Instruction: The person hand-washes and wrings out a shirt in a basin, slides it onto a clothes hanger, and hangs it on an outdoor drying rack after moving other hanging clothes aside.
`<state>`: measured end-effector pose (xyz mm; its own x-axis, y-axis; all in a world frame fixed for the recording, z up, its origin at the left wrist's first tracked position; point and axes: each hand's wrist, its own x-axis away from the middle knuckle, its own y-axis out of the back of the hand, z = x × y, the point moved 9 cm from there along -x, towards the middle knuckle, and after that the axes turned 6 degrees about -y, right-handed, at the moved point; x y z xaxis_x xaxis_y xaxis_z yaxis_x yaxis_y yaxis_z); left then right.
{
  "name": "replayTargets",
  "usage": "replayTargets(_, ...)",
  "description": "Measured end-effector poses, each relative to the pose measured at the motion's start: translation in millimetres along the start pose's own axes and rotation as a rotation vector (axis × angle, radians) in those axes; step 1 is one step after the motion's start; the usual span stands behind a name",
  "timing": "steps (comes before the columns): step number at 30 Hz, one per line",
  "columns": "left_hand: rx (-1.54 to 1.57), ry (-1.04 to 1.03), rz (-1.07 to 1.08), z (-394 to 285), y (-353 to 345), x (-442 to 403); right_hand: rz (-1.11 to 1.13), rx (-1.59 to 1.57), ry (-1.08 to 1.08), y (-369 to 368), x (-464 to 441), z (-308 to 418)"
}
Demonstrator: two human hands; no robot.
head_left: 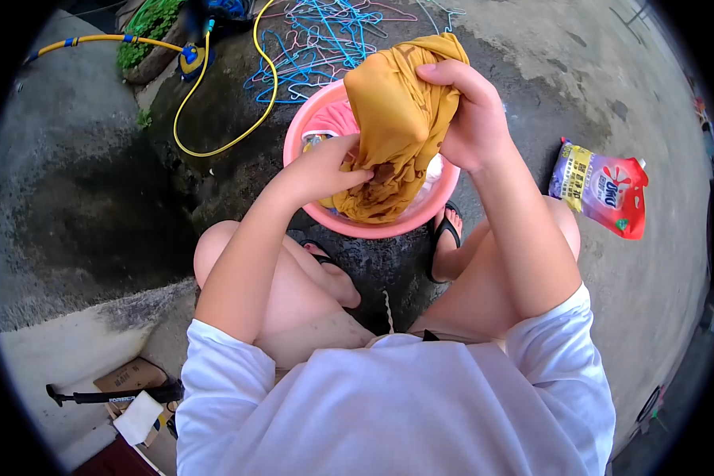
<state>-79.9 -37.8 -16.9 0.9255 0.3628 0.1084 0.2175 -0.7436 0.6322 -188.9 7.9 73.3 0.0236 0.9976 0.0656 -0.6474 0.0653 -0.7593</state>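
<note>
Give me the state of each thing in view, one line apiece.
Mustard cloth: bunched, gripped
Left hand: closed on the cloth
Right hand: closed on the cloth
Pink basin: upright, clothes inside
Hangers: heaped, tangled
Yellow hose: loosely looped
Detergent bag: lying flat; opened or sealed, unclear
Black flip-flops: worn

Pink basin [294,133] partly behind yellow cloth [393,107]

The mustard cloth [404,99] I hold over the pink basin [381,232] is thin, crumpled fabric with a soft sheen; the basin itself is smooth plastic. Beyond the basin, the hangers [319,49] look smooth and slightly shiny. Left of it, the yellow hose [274,75] looks like glossy plastic; right of it, the detergent bag [603,190] is shiny printed film. Rough, matt concrete [523,47] surrounds the basin. On my side of it, my shirt [404,404] is matt cloth.
</note>
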Motion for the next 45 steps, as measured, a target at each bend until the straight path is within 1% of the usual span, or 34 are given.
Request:
replayTargets(2, -0.1, -0.016, -0.035, -4.1, -5.2, -4.8, 0.029, 0.019, 0.013, -7.0, 5.9, 8.5)
replayTargets(3, -0.07, -0.024, -0.094, -5.0, -12.9, -15.8, -0.021, 0.149, 0.003, -1.6, 11.6, 19.0)
replayTargets(5, -0.142, 0.02, -0.164, 2.6, 11.4, -16.4, -0.057, 0.284, 0.042, -0.9, 11.4, 28.6)
replayTargets(6, -0.027, -0.005, -0.23, 0.6, 23.4, -12.1, -0.092, 0.374, 0.002, 3.2, 12.6, 30.6)
replayTargets(7, 0.044, 0.019, -0.26, 5.2, 33.8, -9.6, -0.174, 0.612, -0.036, 10.4, 14.9, 33.3)
replayTargets(9, 0.486, 0.117, -0.408, 11.5, 50.3, 5.0, -0.33, 1.075, -0.109, 24.8, 18.8, 39.8)
replayTargets(10, 0.677, 0.132, -0.459, 10.1, 57.6, 11.7, -0.326, 1.356, -0.194, 37.0, 13.4, 34.5)
replayTargets(11, 0.867, 0.148, -0.506, 7.3, 63.6, 18.9, -0.326, 1.721, -0.317, 47.0, 12.4, 29.0)
replayTargets(13, 1.042, 0.125, -0.54, 0.5, 68.9, 27.4, -0.324, 1.942, -0.378, 68.1, 9.8, 5.1)
replayTargets(15, 1.206, 0.097, -0.556, 1.2, 66.3, 28.8, -0.284, 2.232, -0.42, 77.4, 11.2, -19.2)
replayTargets(16, 1.261, 0.095, -0.532, 0.2, 63.9, 27.8, -0.272, 2.265, -0.314, 67.8, 10.5, -26.6)
replayTargets(17, 1.338, 0.046, -0.465, -2.3, 61.1, 24.3, -0.227, 2.181, -0.327, 60.5, 10.0, -37.9)
replayTargets(19, 1.483, -0.057, -0.33, -7.3, 56.5, 18.9, 0.021, 1.947, -0.239, 38.6, 9.1, -68.9)
replayTargets(21, 1.471, -0.019, -0.293, -15.1, 48.0, 17.0, 0.02, 1.779, -0.101, 19.6, 9.0, -82.5)
replayTargets(22, 1.446, -0.011, -0.275, -20.5, 45.1, 17.1, 0.015, 1.796, -0.171, 12.0, 7.4, -82.1)
replayTargets(23, 1.422, -0.003, -0.257, -23.4, 42.3, 16.0, -0.021, 1.8, -0.125, 12.3, 3.4, -79.2)
replayTargets(24, 1.285, -0.058, -0.247, -24.9, 47.0, 16.4, -0.056, 1.803, -0.08, 16.2, -2.9, -76.7)
replayTargets(26, 1.164, -0.022, -0.31, -14.5, 60.3, 19.1, -0.104, 1.798, 0.016, 23.5, -13.1, -66.5)
replayTargets(28, 1.098, 0.022, -0.379, 0.5, 75.6, 22.0, -0.076, 1.72, 0.055, 25.9, -17.9, -50.6)
replayTargets(30, 0.796, 0.065, -0.409, 16.2, 88.1, 25.1, -0.067, 1.636, 0.065, 17.1, -14.4, -31.5)
replayTargets(32, 0.454, 0.137, -0.43, 31.5, 95.5, 26.5, -0.133, 1.529, 0.114, 8.0, -9.2, -8.9)
replayTargets(34, 0.245, 0.195, -0.323, 21.6, 83.3, 27.0, -0.185, 1.397, 0.189, 12.0, -6.2, 2.1)
replayTargets(35, 0.14, 0.224, -0.27, 17.0, 75.4, 26.6, -0.201, 1.335, 0.165, 15.2, -5.3, 2.8)
replayTargets(36, -0.017, 0.202, -0.23, 11.1, 70.1, 23.7, -0.217, 1.273, 0.141, 17.3, -4.5, 4.0)
replayTargets(37, -0.265, 0.157, -0.289, -1.0, 68.9, 23.4, -0.232, 1.211, 0.117, 19.4, -3.5, 5.0)
replayTargets(39, -0.349, 0.227, -0.35, 10.9, 63.7, 19.0, -0.214, 1.09, 0.115, 17.9, -1.1, 8.9)
replayTargets(41, -0.491, 0.197, -0.412, 15.3, 70.1, 14.9, -0.194, 0.974, 0.112, 17.4, 1.1, 14.2)
replayTargets(42, -0.563, 0.18, -0.442, 16.1, 72.8, 13.9, -0.172, 0.852, 0.238, 15.4, 4.6, 27.0)
replayTargets(43, -0.556, 0.256, -0.404, 26.5, 70.9, 13.8, -0.211, 0.716, 0.261, 18.4, 7.9, 35.7)
replayTargets(45, -0.544, 0.408, -0.329, 47.9, 66.5, 16.9, -0.282, 0.865, 0.353, 26.7, 14.0, 57.5)
